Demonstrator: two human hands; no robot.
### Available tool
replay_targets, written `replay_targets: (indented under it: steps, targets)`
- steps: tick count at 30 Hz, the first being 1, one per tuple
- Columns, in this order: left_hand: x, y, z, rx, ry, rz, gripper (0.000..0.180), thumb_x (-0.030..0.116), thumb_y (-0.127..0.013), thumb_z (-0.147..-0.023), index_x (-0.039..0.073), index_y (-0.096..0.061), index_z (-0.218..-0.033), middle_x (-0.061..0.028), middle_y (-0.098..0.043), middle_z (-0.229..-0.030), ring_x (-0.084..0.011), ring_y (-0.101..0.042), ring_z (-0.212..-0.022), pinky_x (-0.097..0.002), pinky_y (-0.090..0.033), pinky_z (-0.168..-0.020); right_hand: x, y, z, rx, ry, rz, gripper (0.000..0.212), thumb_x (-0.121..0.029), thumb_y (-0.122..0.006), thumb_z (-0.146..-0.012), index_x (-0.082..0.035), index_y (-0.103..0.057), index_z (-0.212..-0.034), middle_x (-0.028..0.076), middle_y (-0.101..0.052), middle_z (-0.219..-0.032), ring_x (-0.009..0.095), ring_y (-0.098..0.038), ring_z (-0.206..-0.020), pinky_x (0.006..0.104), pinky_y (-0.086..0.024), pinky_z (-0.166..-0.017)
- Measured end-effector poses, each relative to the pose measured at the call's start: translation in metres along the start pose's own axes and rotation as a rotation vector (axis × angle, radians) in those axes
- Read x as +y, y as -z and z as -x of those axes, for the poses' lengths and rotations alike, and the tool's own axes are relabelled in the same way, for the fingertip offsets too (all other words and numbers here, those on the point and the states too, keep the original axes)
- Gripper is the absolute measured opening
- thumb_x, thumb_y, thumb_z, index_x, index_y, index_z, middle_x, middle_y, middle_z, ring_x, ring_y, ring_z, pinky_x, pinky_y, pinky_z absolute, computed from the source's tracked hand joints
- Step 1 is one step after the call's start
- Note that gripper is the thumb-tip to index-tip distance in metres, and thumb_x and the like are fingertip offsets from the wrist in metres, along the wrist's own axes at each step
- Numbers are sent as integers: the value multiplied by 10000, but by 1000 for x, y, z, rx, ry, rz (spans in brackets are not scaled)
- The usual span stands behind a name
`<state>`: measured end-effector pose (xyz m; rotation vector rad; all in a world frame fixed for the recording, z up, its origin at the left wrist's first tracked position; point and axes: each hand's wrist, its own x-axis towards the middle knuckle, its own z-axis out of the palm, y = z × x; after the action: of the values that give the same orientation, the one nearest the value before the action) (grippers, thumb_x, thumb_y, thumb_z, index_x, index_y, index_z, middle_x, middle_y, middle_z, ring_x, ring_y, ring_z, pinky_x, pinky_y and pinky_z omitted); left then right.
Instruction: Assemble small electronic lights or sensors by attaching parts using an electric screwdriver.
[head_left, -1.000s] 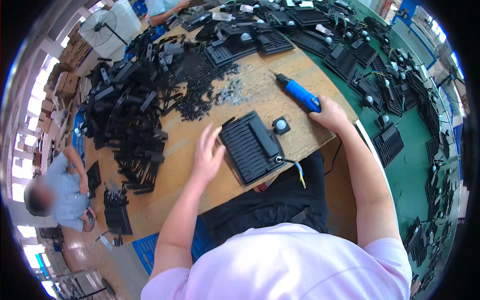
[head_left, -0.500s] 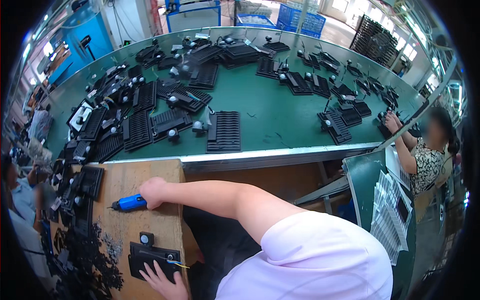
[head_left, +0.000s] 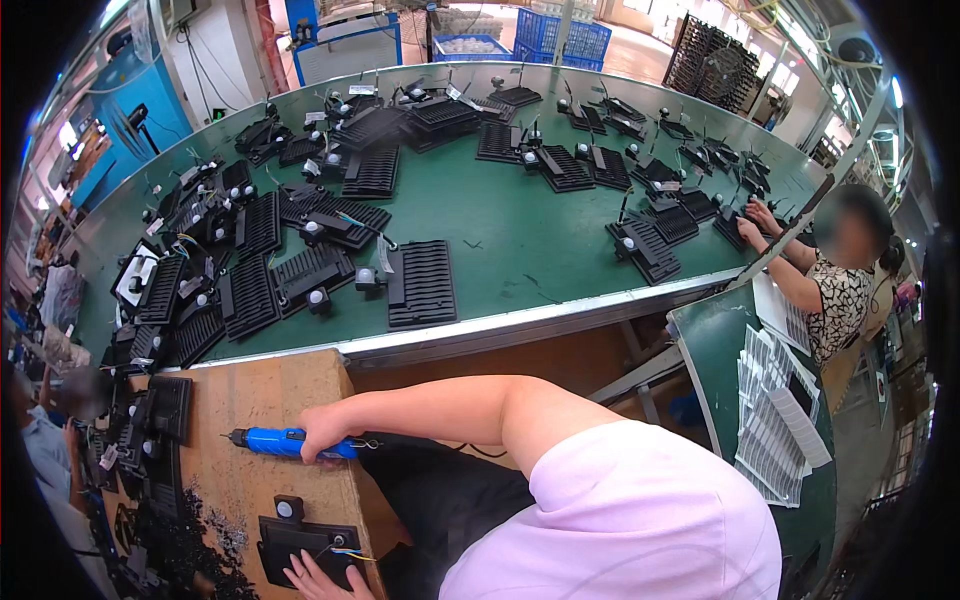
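Observation:
My right hand (head_left: 325, 432) grips a blue electric screwdriver (head_left: 275, 441) just above the brown workbench, its black tip pointing left. Nearer to me, my left hand (head_left: 322, 582) lies with spread fingers on a flat black lamp housing (head_left: 300, 545). A small black sensor head with a pale round lens (head_left: 287, 508) stands out from the housing's far edge. Blue and yellow wires (head_left: 352, 553) come out at its right side. Small dark screws (head_left: 205, 530) are heaped on the bench to the left of the housing.
Many finned black lamp housings (head_left: 422, 285) lie on the long green table (head_left: 520, 260) beyond the bench. More are stacked at the bench's left (head_left: 168, 410). At right, a co-worker (head_left: 840, 270) handles a housing near a green side table bearing printed sheets (head_left: 775, 420).
My right hand now wraps the screwdriver's middle, with its rear end showing. My left hand stays on the housing. The whole view has shifted slightly.

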<state>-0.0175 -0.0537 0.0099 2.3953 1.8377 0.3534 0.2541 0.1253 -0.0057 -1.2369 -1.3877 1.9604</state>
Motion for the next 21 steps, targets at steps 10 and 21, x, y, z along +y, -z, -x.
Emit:
replay_targets:
  steps: [10,21]
  targets:
    - [-37,67,-40,129,422,-183,353,211,-579,-941,-7,-625,-1213,-178,-636,-1226,-302,-600,-1140,-387,-432,-1003,-4,19,-10,-182,-111,-107,387,-187,-693,-837,54,-543,-1100,136,-646,-845,206,-666,-671,336,-565,-570]
    - [-162,45,-92,72,305,-495,210,184,-585,-914,28,-725,-907,-116,-698,-816,-242,-635,-690,-345,-503,-641,5,19,-13,-175,-79,-207,354,-207,-682,-856,9,-553,-1105,127,-645,-861,204,-666,-677,328,-562,-558]
